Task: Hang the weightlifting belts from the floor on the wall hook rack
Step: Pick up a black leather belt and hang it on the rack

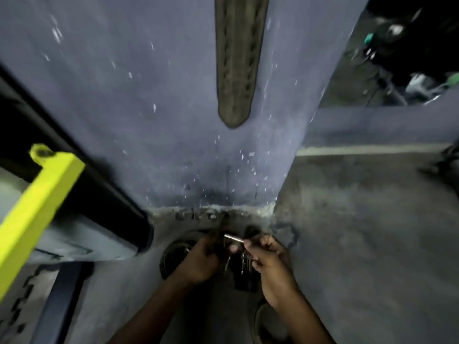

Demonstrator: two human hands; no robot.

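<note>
Dim light, speckled blue-grey wall (124,95), grey concrete floor (360,232), yellow metal bar (37,202) at left.

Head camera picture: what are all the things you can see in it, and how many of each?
hanging belt: one, dull brown, flat against the wall, top middle
floor belt: one, dark, at the foot of the wall, between the hands
buckle: one, silver metal, on the floor belt
wall: one, blue-grey with white flecks, ahead
yellow bar: one, bright yellow, slanting at the left
black frame: one, black, behind the yellow bar
floor: grey, right and bottom
clutter: too blurred to count, dark, top right
left hand: one, grips the floor belt
right hand: one, pinches the buckle
</note>
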